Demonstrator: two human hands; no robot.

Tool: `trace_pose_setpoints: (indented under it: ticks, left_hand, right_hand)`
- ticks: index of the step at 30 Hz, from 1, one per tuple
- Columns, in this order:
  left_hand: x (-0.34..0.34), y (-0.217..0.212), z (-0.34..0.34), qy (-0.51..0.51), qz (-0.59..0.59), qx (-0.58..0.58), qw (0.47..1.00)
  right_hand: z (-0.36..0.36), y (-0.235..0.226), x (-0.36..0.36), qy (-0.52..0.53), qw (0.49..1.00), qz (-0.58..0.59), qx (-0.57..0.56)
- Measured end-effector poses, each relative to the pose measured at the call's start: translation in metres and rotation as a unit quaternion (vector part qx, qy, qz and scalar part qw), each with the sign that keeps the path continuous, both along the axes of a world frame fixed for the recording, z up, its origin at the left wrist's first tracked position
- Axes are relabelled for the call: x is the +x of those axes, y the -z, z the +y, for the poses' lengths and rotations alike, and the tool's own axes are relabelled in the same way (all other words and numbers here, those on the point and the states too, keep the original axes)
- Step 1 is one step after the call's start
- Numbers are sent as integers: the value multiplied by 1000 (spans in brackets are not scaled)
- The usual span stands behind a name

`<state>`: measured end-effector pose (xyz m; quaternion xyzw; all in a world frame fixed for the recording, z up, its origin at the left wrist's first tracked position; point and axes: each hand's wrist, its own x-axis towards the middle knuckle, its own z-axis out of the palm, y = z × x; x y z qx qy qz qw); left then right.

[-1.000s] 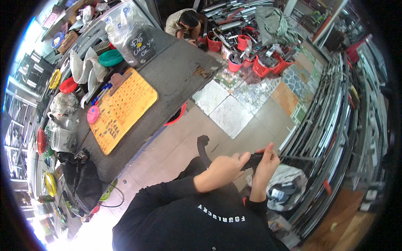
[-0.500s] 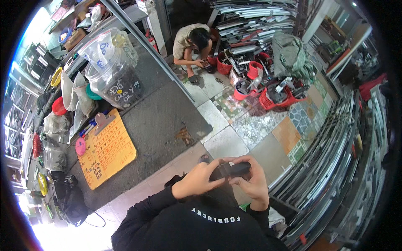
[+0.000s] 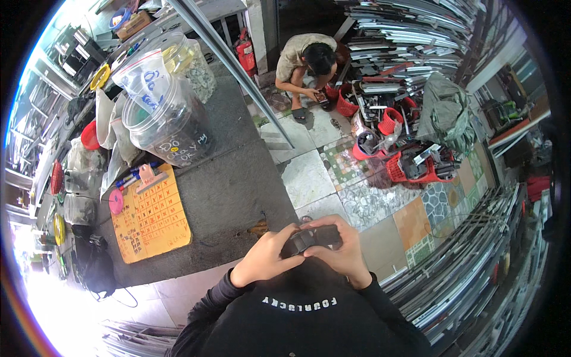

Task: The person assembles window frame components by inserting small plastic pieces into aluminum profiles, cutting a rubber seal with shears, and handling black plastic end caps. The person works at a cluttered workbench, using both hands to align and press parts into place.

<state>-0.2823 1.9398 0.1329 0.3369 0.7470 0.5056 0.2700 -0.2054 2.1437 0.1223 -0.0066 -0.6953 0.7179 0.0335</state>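
In front of my chest, both hands are closed round a small black blocky piece (image 3: 301, 240), whose exact kind I cannot make out. The fingers and thumb of my left hand (image 3: 263, 256) grip its left end. From the right, my right hand (image 3: 344, 251) curls over the other end, with its thumb along the near side. Parts of the piece are hidden by the fingers. Left of my hands, on the dark workbench (image 3: 238, 184), lies an orange clipboard sheet (image 3: 156, 217) with a marked grid.
Clear plastic jars (image 3: 169, 128) of small parts stand on the bench. Beyond it a person (image 3: 306, 59) squats near red baskets (image 3: 410, 169) full of offcuts. Long metal profiles (image 3: 458, 256) are stacked at the right. A metal post (image 3: 238, 74) rises at the bench's far edge.
My view has turned, so the bench and floor sit differently. My hands still hold the black piece, which has turned slightly between them, and they now appear further left and closer to the bench.
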Motion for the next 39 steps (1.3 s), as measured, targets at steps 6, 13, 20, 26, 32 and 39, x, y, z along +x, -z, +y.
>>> trace_pose_setpoints:
  ticks: [6, 13, 20, 26, 32, 39]
  left_hand:
    - [0, 2, 28, -79, 39, 19, 996]
    - [-8, 3, 48, -107, 10, -28, 994]
    - [-11, 2, 51, -89, 15, -53, 995]
    - [-9, 2, 49, -82, 3, -58, 995]
    - [-8, 10, 44, -53, 12, -37, 998]
    - [-8, 14, 41, -40, 10, -38, 998]
  right_hand:
    - [30, -5, -25, -61, 998, 0, 8]
    - [52, 9, -43, -111, 987, -16, -119]
    - [49, 14, -44, -80, 989, -14, -120]
    - [60, 9, -50, -132, 986, -39, -93]
    - [59, 9, -55, -188, 976, -20, -112]
    - [65, 0, -58, -223, 972, -67, -31]
